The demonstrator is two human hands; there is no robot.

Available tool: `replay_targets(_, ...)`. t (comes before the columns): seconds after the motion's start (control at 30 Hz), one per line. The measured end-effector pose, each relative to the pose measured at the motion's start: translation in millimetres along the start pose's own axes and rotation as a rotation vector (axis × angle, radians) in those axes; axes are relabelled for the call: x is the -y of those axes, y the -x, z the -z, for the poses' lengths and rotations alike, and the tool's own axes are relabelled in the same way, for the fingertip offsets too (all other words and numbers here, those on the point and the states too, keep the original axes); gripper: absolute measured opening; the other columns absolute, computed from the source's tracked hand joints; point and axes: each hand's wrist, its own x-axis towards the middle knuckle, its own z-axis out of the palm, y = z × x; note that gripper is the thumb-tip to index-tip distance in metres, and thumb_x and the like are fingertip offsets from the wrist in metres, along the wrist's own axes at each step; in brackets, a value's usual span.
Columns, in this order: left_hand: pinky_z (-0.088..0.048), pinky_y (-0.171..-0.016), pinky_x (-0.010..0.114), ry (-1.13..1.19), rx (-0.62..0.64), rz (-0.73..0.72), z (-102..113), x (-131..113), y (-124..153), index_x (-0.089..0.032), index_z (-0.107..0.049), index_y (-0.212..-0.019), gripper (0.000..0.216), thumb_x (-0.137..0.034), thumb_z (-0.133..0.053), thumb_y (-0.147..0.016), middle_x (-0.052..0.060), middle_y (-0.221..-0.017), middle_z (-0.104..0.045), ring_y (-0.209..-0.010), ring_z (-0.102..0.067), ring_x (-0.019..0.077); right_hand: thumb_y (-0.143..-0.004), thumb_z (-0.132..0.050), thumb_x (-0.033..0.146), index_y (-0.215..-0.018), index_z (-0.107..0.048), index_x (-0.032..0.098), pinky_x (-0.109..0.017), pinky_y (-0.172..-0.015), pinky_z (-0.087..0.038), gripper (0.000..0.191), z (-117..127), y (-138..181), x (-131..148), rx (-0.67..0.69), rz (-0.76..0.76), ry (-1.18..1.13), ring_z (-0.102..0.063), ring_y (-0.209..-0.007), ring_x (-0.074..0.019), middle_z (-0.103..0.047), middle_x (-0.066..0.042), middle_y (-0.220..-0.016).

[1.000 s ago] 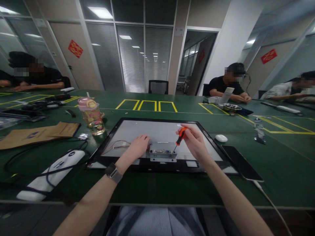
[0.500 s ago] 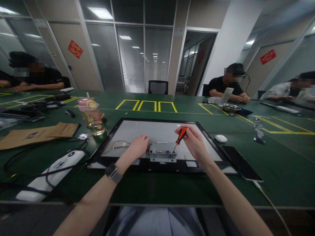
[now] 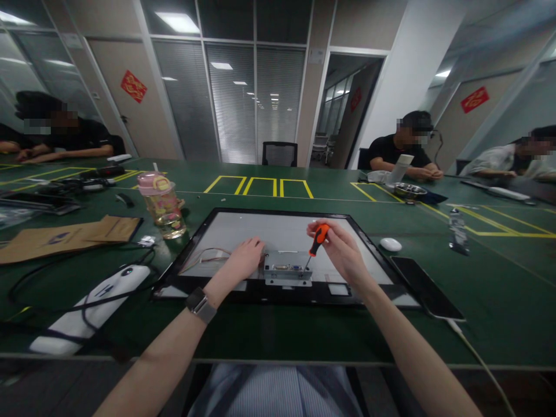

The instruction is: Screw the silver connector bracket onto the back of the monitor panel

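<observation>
My right hand point(image 3: 341, 246) is closed around the orange and black handle of a screwdriver point(image 3: 319, 238). Its thin shaft slants down to the right part of a grey metal bracket point(image 3: 286, 272) with connector ports along its face. At the bracket's left end, the fingers of my left hand point(image 3: 247, 258) are curled against it, steadying it; the fingertips are partly hidden. Under both hands a flat display panel point(image 3: 282, 229) with a black frame lies on the table, its pale back facing up. Thin wires point(image 3: 202, 256) run across the panel left of my left hand.
Left of the panel are a pink-lidded bottle point(image 3: 158, 202), a brown paper bag point(image 3: 65, 237) and a white power strip point(image 3: 93, 310) with black cables. A phone point(image 3: 425, 286) on a cable and a white earbud case point(image 3: 390, 244) lie on the right. Several people sit across the green table point(image 3: 260, 336).
The screwdriver handle has turned slightly in my right hand, and the fingers have shifted a little. My left hand and the bracket stay in place.
</observation>
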Motion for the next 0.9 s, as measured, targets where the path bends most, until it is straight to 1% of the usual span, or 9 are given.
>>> replay_targets(0.1, -0.048, -0.094, 0.038, -0.001, -0.006, -0.007, -1.2, 0.9, -0.1, -0.013, -0.057, -0.123, 0.032, -0.012, -0.044, -0.093, 0.015, -0.123, -0.059, -0.110, -0.059, 0.0263, -0.089, -0.065, 0.042, -0.110, -0.070, 0.029, -0.043, -0.094, -0.052, 0.025, 3.7, 0.4, -3.5, -0.036, 0.033, 0.137, -0.067, -0.097, -0.0224, -0.071, -0.004, -0.100)
replay_targets(0.23, -0.048, -0.095, 0.039, -0.006, -0.003, -0.012, -2.5, 1.7, -1.1, -0.012, -0.057, -0.123, 0.032, -0.012, -0.046, -0.093, 0.016, -0.123, -0.059, -0.110, -0.059, 0.0271, -0.082, -0.074, 0.033, -0.096, -0.074, 0.028, -0.034, -0.081, -0.053, 0.015, 3.9, 1.2, -4.5, -0.160, 0.184, 0.371, -0.061, -0.085, -0.0185, -0.064, -0.002, -0.091)
replay_targets(0.33, -0.047, -0.096, 0.039, -0.002, 0.006, -0.004, -2.9, 1.6, -2.0, -0.012, -0.057, -0.122, 0.032, -0.011, -0.044, -0.093, 0.015, -0.122, -0.059, -0.111, -0.059, 0.0270, -0.089, -0.064, 0.035, -0.101, -0.074, 0.027, -0.037, -0.085, -0.052, 0.017, 1.9, 2.7, -2.2, -0.167, 0.226, 0.454, -0.063, -0.088, -0.0192, -0.065, -0.004, -0.096)
replay_targets(0.4, -0.047, -0.095, 0.039, 0.000, 0.006, 0.002, -3.3, 1.5, -2.3, -0.011, -0.057, -0.122, 0.033, -0.010, -0.042, -0.093, 0.015, -0.122, -0.059, -0.111, -0.059, 0.0269, -0.095, -0.054, 0.035, -0.111, -0.071, 0.027, -0.040, -0.091, -0.051, 0.025, 1.3, 3.8, -1.5, -0.126, 0.205, 0.416, -0.066, -0.094, -0.0204, -0.068, -0.005, -0.104)
replay_targets(0.47, -0.048, -0.094, 0.039, 0.000, 0.001, 0.001, -4.0, 1.6, -2.4, -0.012, -0.057, -0.122, 0.032, -0.010, -0.042, -0.094, 0.016, -0.123, -0.059, -0.110, -0.059, 0.0271, -0.097, -0.052, 0.035, -0.118, -0.069, 0.028, -0.042, -0.092, -0.052, 0.028, 1.6, 4.2, -2.0, -0.103, 0.178, 0.362, -0.068, -0.095, -0.0208, -0.071, -0.005, -0.104)
replay_targets(0.63, -0.048, -0.093, 0.039, -0.006, -0.012, -0.008, -5.5, 2.1, -2.7, -0.012, -0.057, -0.123, 0.032, -0.011, -0.044, -0.093, 0.016, -0.122, -0.060, -0.108, -0.060, 0.0268, -0.085, -0.069, 0.032, -0.100, -0.074, 0.027, -0.035, -0.078, -0.054, 0.016, 2.6, 2.1, -3.4, -0.220, 0.226, 0.434, -0.064, -0.085, -0.0192, -0.067, -0.004, -0.093)
replay_targets(0.7, -0.048, -0.093, 0.039, -0.013, -0.010, -0.007, -5.4, 2.0, -2.6, -0.012, -0.057, -0.123, 0.032, -0.011, -0.045, -0.093, 0.016, -0.122, -0.060, -0.108, -0.060, 0.0265, -0.087, -0.067, 0.033, -0.097, -0.075, 0.026, -0.035, -0.077, -0.054, 0.014, 2.5, 1.6, -2.3, -0.238, 0.238, 0.466, -0.063, -0.085, -0.0192, -0.067, -0.004, -0.093)
replay_targets(0.8, -0.048, -0.093, 0.039, -0.019, -0.007, -0.008, -4.2, 1.5, -2.0, -0.012, -0.058, -0.121, 0.031, -0.011, -0.043, -0.094, 0.016, -0.122, -0.060, -0.107, -0.060, 0.0260, -0.095, -0.056, 0.034, -0.109, -0.073, 0.027, -0.040, -0.087, -0.054, 0.024, 2.4, 2.4, -0.9, -0.172, 0.200, 0.413, -0.067, -0.092, -0.0205, -0.071, -0.005, -0.098)
replay_targets(0.9, -0.048, -0.093, 0.039, -0.017, -0.008, -0.008, -2.6, 0.9, -1.2, -0.012, -0.057, -0.122, 0.031, -0.012, -0.043, -0.094, 0.015, -0.122, -0.060, -0.107, -0.060, 0.0265, -0.096, -0.055, 0.035, -0.119, -0.069, 0.028, -0.043, -0.091, -0.055, 0.028, 3.9, 3.4, -2.7, -0.101, 0.147, 0.277, -0.070, -0.095, -0.0213, -0.074, -0.005, -0.106)
